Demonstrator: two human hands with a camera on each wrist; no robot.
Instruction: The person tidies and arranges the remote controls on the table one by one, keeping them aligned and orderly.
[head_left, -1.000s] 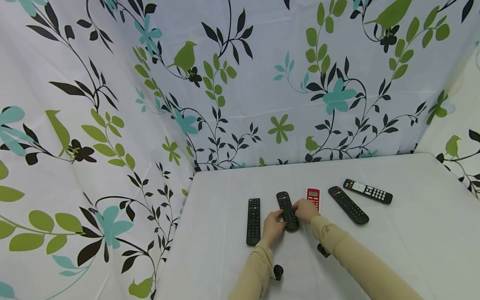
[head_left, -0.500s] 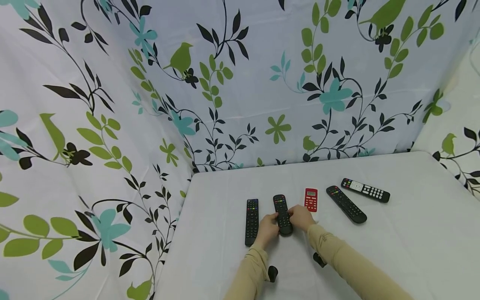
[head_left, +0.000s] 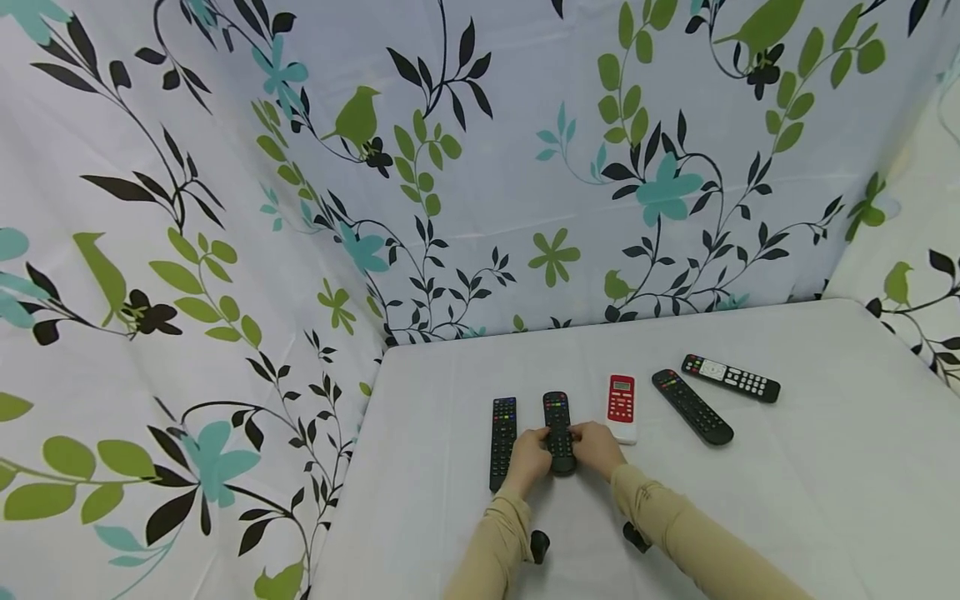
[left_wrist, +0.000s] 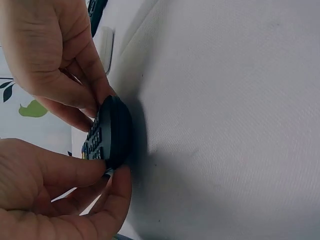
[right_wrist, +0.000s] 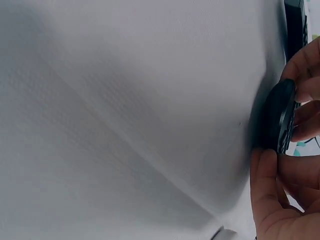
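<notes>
A black remote control (head_left: 558, 433) lies nearly upright in the head view between both hands. My left hand (head_left: 529, 458) pinches its left edge, thumb at the button face and fingers at the side. My right hand (head_left: 597, 450) pinches the opposite edge. In the left wrist view the rounded lower end of the remote (left_wrist: 117, 132) faces the camera, close over the white cloth, with the left hand (left_wrist: 55, 195) below and the right hand (left_wrist: 50, 55) above. The right wrist view shows the remote (right_wrist: 279, 115) from its other side, the right hand (right_wrist: 287, 195) gripping its lower edge.
Left of the hands lies a longer black remote (head_left: 503, 442). To the right are a red-and-white remote (head_left: 621, 404), another black remote (head_left: 692, 407) and a black remote with white keys (head_left: 731, 378). A patterned curtain (head_left: 480, 167) rises behind the white table (head_left: 420, 517).
Both hands have shifted the held remote slightly left and toward the person, turning it straighter, nearly parallel to the long one. More of the red-and-white remote shows. The head view has moved slightly.
</notes>
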